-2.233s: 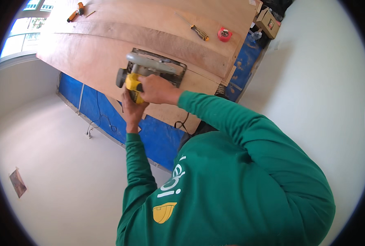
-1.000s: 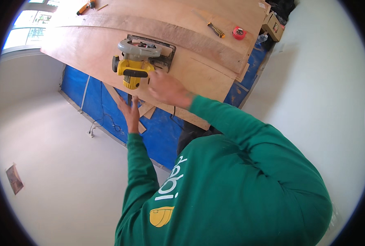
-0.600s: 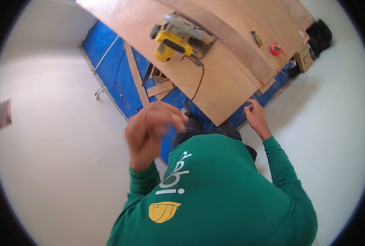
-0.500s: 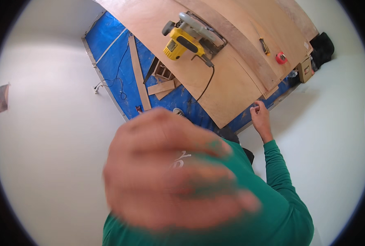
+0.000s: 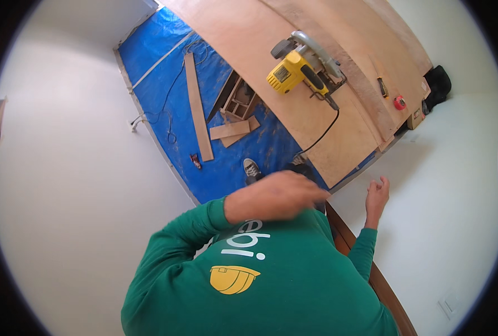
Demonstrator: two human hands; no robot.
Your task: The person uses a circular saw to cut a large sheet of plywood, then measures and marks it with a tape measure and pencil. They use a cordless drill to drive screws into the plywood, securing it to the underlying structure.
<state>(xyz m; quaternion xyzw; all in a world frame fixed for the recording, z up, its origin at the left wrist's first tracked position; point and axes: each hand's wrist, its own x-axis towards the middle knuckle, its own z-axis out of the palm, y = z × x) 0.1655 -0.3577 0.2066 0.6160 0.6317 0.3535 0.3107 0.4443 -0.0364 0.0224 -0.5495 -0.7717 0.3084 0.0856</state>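
Note:
My left hand (image 5: 277, 196) is in front of my chest, back of the hand upward, fingers stretched loosely to the right and a little blurred; nothing shows in it. Off to the right, beside the white wall, my right hand (image 5: 377, 196) is raised with its fingers bent and apart, and I see nothing between them. Ahead of both hands lies a large plywood sheet (image 5: 338, 154). On it rests a yellow circular saw (image 5: 291, 73), its black cord trailing over the near edge. Neither hand touches the saw or the sheet.
A screwdriver (image 5: 382, 87) and a red tape measure (image 5: 399, 102) lie on the boards at right. On the blue tarp (image 5: 165, 95) are a long plank (image 5: 197, 106), a wooden box with compartments (image 5: 240, 101), short offcuts (image 5: 230, 130) and a cord. White walls stand on both sides.
My left hand has dropped away from close before the camera toward my chest. My right hand has moved right and nearer, away from the sheet's edge. The view has shifted, so the saw appears farther right.

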